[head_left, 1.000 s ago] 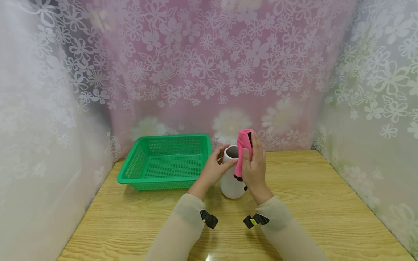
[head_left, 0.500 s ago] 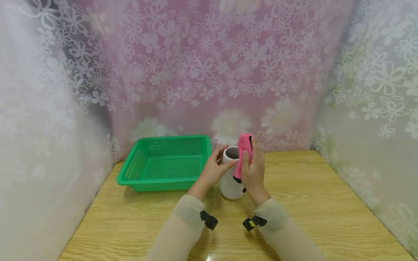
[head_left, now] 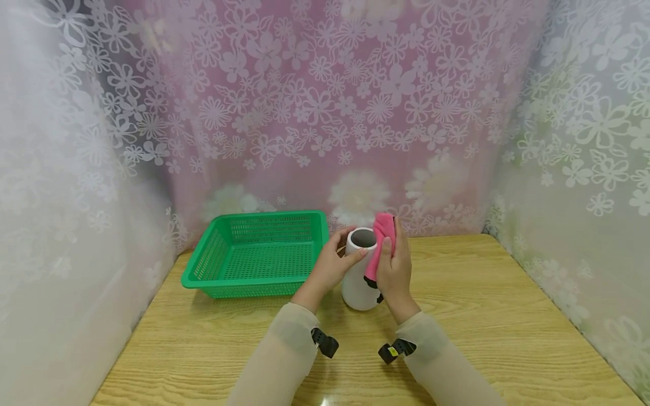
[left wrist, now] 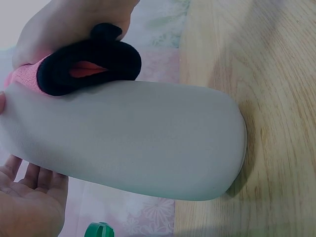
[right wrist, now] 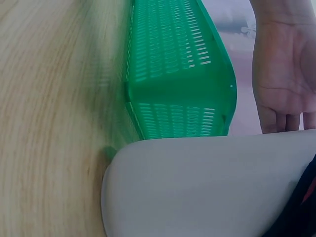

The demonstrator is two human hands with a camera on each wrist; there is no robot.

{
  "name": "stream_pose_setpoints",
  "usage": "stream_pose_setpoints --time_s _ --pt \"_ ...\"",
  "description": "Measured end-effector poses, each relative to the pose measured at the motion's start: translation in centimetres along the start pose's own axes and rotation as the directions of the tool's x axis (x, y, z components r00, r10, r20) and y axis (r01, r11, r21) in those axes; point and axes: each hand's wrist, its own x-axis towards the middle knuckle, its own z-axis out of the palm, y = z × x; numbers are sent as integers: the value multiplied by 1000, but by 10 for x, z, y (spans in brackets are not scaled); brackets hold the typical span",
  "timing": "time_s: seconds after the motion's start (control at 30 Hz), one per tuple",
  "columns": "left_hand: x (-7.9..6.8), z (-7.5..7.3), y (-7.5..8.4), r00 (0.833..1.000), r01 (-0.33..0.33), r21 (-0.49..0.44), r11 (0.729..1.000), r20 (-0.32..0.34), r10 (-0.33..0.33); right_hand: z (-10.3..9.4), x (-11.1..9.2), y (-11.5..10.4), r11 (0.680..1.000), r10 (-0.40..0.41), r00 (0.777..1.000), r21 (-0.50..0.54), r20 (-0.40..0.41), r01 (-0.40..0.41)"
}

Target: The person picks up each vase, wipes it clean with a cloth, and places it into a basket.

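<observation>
A tall white vase (head_left: pixel 359 287) with a round, dark-looking opening stands upright on the table. My left hand (head_left: pixel 332 262) grips it just below the rim, thumb in front and fingers on the far left side. In my right hand (head_left: pixel 397 273) is a folded pink cloth (head_left: pixel 383 242) with black edging, its thumb lying over the cloth. The cloth lies along the upper right side of the vase. From the left wrist view, the cloth's black edge (left wrist: pixel 59 74) forms a loop right against the vase wall (left wrist: pixel 148 133). The right fingers behind the cloth are mostly hidden.
A green plastic basket (head_left: pixel 259 289) with slotted walls stands left of the vase, close to the left hand. The wooden table (head_left: pixel 482 327) runs back to a pink flowered curtain (head_left: pixel 315 113), with pale curtains at both sides.
My right hand has shifted the pink cloth slightly down along the vase, then a little to the right, showing more of the opening. The left hand and vase stay nearly still.
</observation>
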Motion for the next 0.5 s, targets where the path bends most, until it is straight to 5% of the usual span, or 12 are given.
stream_pose_setpoints --time_s 0.5 --pt "1 0 0 1000 -13 10 1000 -15 13 -2 -7 7 986 158 985 35 66 -161"
